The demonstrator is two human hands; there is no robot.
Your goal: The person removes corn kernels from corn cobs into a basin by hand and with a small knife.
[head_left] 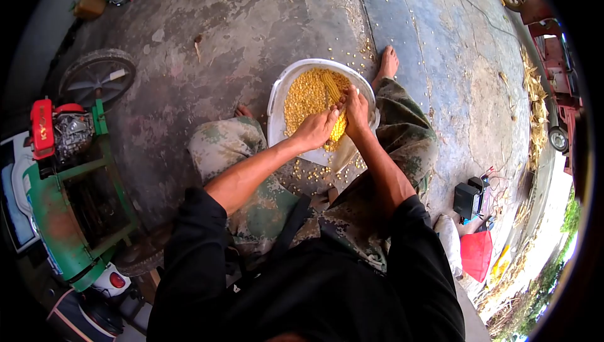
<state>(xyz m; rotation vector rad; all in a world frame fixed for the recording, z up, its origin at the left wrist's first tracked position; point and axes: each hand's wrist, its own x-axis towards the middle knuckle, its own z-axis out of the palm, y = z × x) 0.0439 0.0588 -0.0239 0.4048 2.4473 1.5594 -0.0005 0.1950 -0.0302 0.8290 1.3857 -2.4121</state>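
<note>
Both my hands are over a white basin (275, 100) that holds loose yellow corn kernels (302, 96). A corn cob (338, 129) with bright kernels is between my hands. My right hand (358, 112) is closed around its upper part. My left hand (316, 129) is closed at the cob's left side, on what looks like a thin dark rod (326, 98) that sticks up past the fingers. The rod's kind is unclear, and my fingers hide part of it. Another cob (329, 84) seems to lie on the kernels behind my hands.
The basin stands between my legs in camouflage trousers (229, 147). Kernels are scattered on the concrete floor (233, 33). At left is a green machine (47, 216) with a red engine (42, 128). A black box (467, 200) and red bag (476, 255) lie at right.
</note>
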